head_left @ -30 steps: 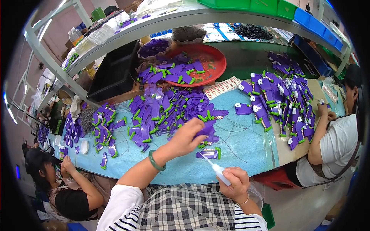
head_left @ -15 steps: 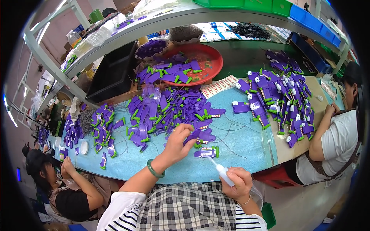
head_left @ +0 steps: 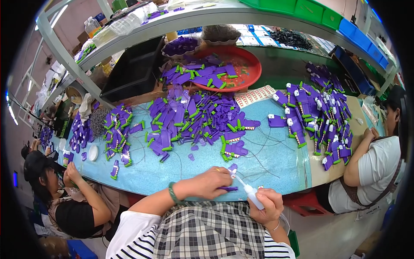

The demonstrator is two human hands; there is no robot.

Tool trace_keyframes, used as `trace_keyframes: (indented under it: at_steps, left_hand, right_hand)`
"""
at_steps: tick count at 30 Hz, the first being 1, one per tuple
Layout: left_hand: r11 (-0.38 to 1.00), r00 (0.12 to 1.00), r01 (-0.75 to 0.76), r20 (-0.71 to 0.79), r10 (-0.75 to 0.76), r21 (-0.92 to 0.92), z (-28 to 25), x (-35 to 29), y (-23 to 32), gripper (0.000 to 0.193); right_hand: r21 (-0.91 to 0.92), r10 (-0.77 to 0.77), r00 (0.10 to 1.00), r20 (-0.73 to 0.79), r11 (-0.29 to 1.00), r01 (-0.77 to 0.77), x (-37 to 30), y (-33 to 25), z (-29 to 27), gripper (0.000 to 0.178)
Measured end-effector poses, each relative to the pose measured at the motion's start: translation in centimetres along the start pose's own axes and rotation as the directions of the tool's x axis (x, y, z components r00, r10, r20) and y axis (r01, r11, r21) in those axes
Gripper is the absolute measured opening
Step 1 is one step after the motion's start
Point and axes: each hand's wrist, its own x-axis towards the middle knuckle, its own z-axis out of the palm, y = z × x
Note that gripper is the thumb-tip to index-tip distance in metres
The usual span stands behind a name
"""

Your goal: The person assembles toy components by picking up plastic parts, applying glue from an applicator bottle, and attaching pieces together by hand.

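My right hand [head_left: 268,202] is wrapped round a small white squeeze bottle [head_left: 252,196] with a thin nozzle. The nozzle tip reaches a small purple plastic piece [head_left: 233,167] at the fingertips of my left hand [head_left: 211,183]. My left fingers are pinched on that piece; part of it is hidden behind them. Another purple part [head_left: 229,188] shows under the same hand, partly covered, and I cannot tell whether it is held. Just beyond lie purple parts with green ends and a white-and-red toothed strip [head_left: 235,150], beside a large heap of purple parts [head_left: 202,114].
A red round tray [head_left: 254,77] with purple parts stands behind the heap. A sticker sheet [head_left: 255,96] lies beside it. Assembled purple pieces [head_left: 321,114] are piled at right. Thin dark wires cross the blue table [head_left: 181,172]. Co-workers sit left and right; a shelf [head_left: 207,20] spans overhead.
My left hand has come back from the heap toward me and now pinches a small purple piece under the nozzle. My right hand still grips the bottle in nearly the same place.
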Motion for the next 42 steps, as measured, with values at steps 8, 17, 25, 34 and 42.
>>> trace_keyframes:
  at_steps: [8,17,25,34,42]
  left_hand:
    - [0.942,0.924,0.321,-0.250,-0.290,0.094,0.1,-2.8,1.9,0.018]
    - [0.832,0.795,0.538,-0.410,-0.447,0.138,2.0,-2.4,1.2,0.038]
    - [0.926,0.833,0.373,-0.419,-0.362,-0.058,-2.5,0.3,1.4,0.023]
    - [0.888,0.951,0.278,-0.234,-0.202,0.367,-2.9,4.1,-2.9,0.029]
    - [0.874,0.838,0.442,-0.441,-0.322,0.200,-1.4,3.5,-1.4,0.044]
  right_hand:
    - [0.104,-0.039,0.998,0.053,0.994,0.034,1.0,-0.2,1.5,0.041]
    - [0.067,-0.012,0.997,0.072,0.998,0.007,0.9,-0.2,1.1,0.040]
    - [0.073,0.006,0.999,0.054,0.997,-0.010,0.5,0.7,0.8,0.040]
    - [0.057,0.018,0.999,0.040,0.998,-0.020,0.6,1.2,0.6,0.038]
    - [0.043,0.035,0.998,0.061,0.998,-0.037,1.1,1.7,1.3,0.037]
